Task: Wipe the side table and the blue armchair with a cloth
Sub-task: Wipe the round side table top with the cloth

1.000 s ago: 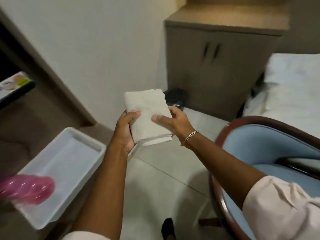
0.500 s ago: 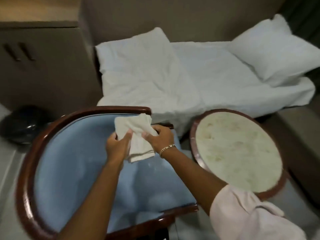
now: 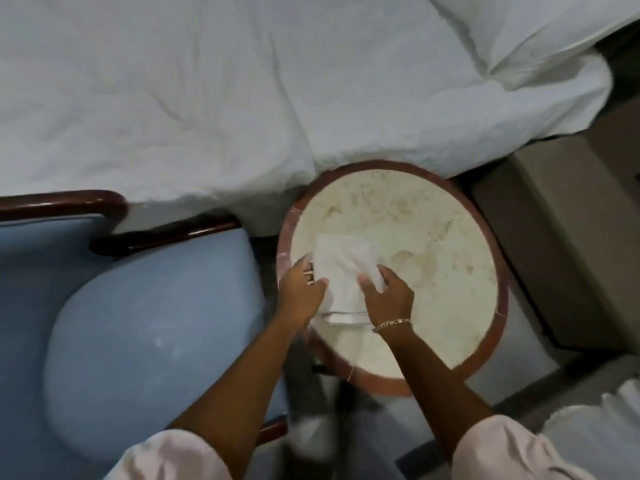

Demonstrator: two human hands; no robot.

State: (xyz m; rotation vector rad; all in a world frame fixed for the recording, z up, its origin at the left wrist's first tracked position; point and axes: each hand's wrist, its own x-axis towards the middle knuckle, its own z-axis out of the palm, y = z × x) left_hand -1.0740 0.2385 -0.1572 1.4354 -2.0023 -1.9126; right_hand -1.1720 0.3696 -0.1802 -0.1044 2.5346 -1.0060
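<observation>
Both of your hands have carried the cloth [image 3: 341, 271] away from the armchair's back and down onto the side table [image 3: 450, 258], which now fills the middle of your head view where half a second ago it sat off to the right.

From that view, the cloth is a folded white terry rectangle, nubby and soft, lying on the left part of the round tabletop. Your left hand [image 3: 300, 294] holds its left edge, thumb on top and fingers curled against the side, so they are closed on the cloth. Your right hand [image 3: 388, 296] presses on its right side, with the thumb and fingers pinching a raised fold between them. A metal chain bracelet [image 3: 391, 323] circles that wrist, and loose pale pink sleeves [image 3: 512, 448] bunch at both forearms.

The tabletop is a smooth cream disc mottled with tan, stone-like in look, set inside a reddish-brown wooden rim.

Just beside it on the left stands the blue armchair [image 3: 138, 323]: a rounded, matte fabric seat cushion and a glossy dark wood frame curving along its back and arm.

Behind both lies a bed with a rumpled white sheet [image 3: 207, 98], its edge meeting the table's far rim. A boxy beige block [image 3: 561, 237] sits right of the table.
</observation>
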